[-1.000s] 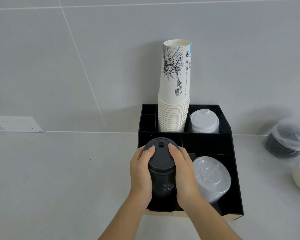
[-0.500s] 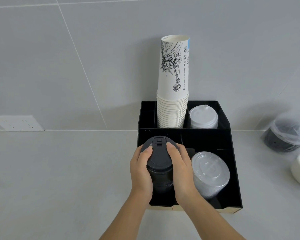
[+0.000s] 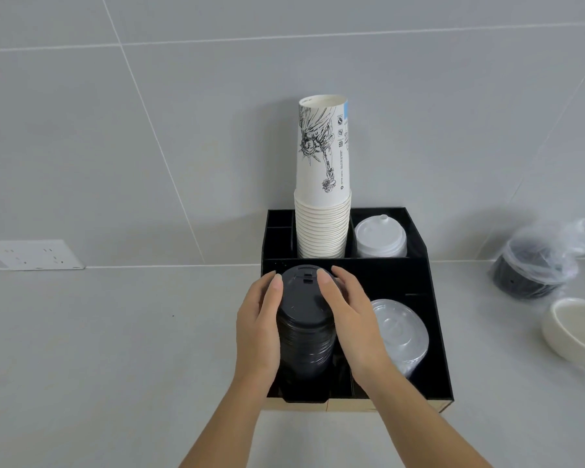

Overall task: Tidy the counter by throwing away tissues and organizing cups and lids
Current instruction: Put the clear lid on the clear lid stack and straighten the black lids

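Grey tiled wall, grey tabletop (image 3: 115,349); black organizer (image 3: 433,332) against wall. Far row: cups (image 3: 322,228) stacked upright, white lids (image 3: 379,238) to their right. Near row: clear lids (image 3: 399,329) on right, black lids (image 3: 304,325) on left. Left hand (image 3: 259,329) and right hand (image 3: 347,319) flat against stack's sides, fingers loose, seemingly settling it in. Probably late stage. Left over: bagged lids (image 3: 537,265) and bowl (image 3: 578,329) far right. No tissues in sight.
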Tool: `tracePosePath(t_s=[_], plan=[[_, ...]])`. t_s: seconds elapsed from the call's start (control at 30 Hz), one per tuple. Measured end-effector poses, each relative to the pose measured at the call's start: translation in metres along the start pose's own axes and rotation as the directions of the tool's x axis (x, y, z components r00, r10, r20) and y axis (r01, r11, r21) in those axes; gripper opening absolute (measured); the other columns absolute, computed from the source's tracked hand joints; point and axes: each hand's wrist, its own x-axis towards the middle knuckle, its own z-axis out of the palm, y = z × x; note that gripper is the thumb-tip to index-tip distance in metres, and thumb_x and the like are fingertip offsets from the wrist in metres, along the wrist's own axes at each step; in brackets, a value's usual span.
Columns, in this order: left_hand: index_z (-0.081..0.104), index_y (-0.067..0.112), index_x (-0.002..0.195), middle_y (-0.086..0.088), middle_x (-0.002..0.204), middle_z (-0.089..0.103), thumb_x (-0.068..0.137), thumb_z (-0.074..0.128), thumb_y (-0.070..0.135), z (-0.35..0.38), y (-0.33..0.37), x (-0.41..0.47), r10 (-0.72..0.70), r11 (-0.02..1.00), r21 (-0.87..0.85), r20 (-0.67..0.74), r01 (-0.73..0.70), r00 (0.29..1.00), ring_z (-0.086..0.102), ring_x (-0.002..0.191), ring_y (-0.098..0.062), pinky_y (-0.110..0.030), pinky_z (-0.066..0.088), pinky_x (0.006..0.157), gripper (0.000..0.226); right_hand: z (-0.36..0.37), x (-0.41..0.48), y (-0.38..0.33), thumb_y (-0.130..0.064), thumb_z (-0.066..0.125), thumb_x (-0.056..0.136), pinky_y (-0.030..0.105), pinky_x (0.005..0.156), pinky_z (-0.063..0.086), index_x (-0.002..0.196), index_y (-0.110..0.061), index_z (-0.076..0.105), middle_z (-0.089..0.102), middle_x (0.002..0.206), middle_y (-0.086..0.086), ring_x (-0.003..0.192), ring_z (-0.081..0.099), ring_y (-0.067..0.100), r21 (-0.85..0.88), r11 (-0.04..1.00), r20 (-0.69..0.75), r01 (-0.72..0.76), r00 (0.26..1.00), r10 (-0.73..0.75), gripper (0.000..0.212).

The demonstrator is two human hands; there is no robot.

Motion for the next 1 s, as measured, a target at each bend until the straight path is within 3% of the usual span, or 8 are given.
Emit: tracePosePath(t_s=[0.07,0.17,0.33,0.5,0.6,0.73,0.87,1.0], plan=[[0.057,0.020,0.121,0.005,0.122,0.061,0.093,0.049,0.032,-0.005,0.007,0.001,0.044,0.999,0.032,-0.032,-0.043,0.999,0.054,0.112,-0.006,-0.025,0.042,0.101,0.032,-0.006,0.000,0.000,-0.066,0.052,0.070,0.032,0.107,0.038,0.138,-0.028,0.041,0.052,0.132,-0.007,0.122,0.048,0.009,-0.055,0.997,-0.013,0.045,0.999,-0.046,0.078],[0.052,0.023,0.126,0.009,0.130,0.054,0.091,0.052,0.035,-0.010,0.022,0.000,0.123,0.992,0.039,-0.068,-0.121,0.990,0.047,0.112,0.007,-0.001,0.034,0.086,0.037,-0.019,-0.002,-0.001,-0.067,0.055,0.072,0.035,0.109,0.036,0.139,-0.030,0.040,0.049,0.136,-0.007,0.126,0.045,0.008,-0.075,0.992,-0.045,0.101,0.994,-0.104,0.078],[0.050,0.032,0.122,0.012,0.132,0.053,0.077,0.054,0.049,0.001,0.056,-0.014,0.331,0.944,-0.003,0.006,-0.331,0.944,0.045,0.123,0.002,-0.016,0.035,0.100,0.049,-0.052,-0.007,-0.003,-0.054,0.054,0.078,0.035,0.109,0.034,0.138,-0.027,0.041,0.049,0.136,-0.005,0.126,0.046,0.010,-0.073,0.986,-0.116,0.148,0.981,-0.155,0.067],[0.051,0.020,0.126,0.011,0.126,0.054,0.080,0.051,0.042,0.042,0.083,-0.041,0.530,0.833,0.033,0.236,-0.552,0.814,0.046,0.120,0.003,-0.010,0.033,0.097,0.051,-0.077,-0.013,0.003,-0.055,0.055,0.081,0.030,0.101,0.039,0.137,-0.030,0.042,0.050,0.137,-0.005,0.128,0.046,0.011,-0.058,0.986,-0.153,0.156,0.975,-0.163,0.063],[0.050,0.019,0.128,0.010,0.128,0.053,0.082,0.048,0.044,0.072,0.075,-0.052,0.502,0.801,0.113,0.408,-0.588,0.762,0.042,0.121,0.004,-0.014,0.031,0.102,0.052,-0.088,-0.019,0.011,-0.065,0.057,0.077,0.043,0.107,0.039,0.137,-0.024,0.043,0.052,0.136,-0.001,0.127,0.047,0.014,-0.161,0.968,-0.143,0.192,0.966,-0.216,0.073],[0.040,0.024,0.137,0.011,0.139,0.044,0.092,0.045,0.037,0.096,0.030,-0.054,0.348,0.823,0.246,0.493,-0.512,0.797,0.032,0.125,0.007,-0.018,0.028,0.106,0.047,-0.102,-0.024,0.023,-0.029,0.054,0.093,0.028,0.107,0.032,0.141,-0.024,0.038,0.045,0.140,-0.010,0.129,0.040,0.005,-0.320,0.924,-0.138,0.209,0.955,-0.264,0.051],[0.037,0.026,0.138,0.009,0.140,0.043,0.098,0.038,0.022,0.094,-0.013,-0.053,0.267,0.793,0.386,0.476,-0.472,0.838,0.031,0.125,0.007,0.000,0.018,0.097,0.040,-0.113,-0.024,0.048,-0.041,0.044,0.093,0.022,0.101,0.026,0.136,-0.020,0.046,0.052,0.134,-0.007,0.125,0.043,0.007,-0.647,0.717,-0.079,0.257,0.914,-0.398,0.048],[0.038,0.015,0.138,-0.001,0.145,0.040,0.097,0.032,0.018,0.088,-0.039,-0.049,0.221,0.676,0.540,0.502,-0.502,0.836,0.032,0.134,-0.012,-0.015,0.022,0.105,0.041,-0.114,-0.024,0.074,-0.042,0.034,0.090,0.013,0.097,0.018,0.128,-0.012,0.056,0.058,0.132,0.002,0.125,0.049,0.015,-0.778,0.562,-0.009,0.281,0.889,-0.458,0.053]])
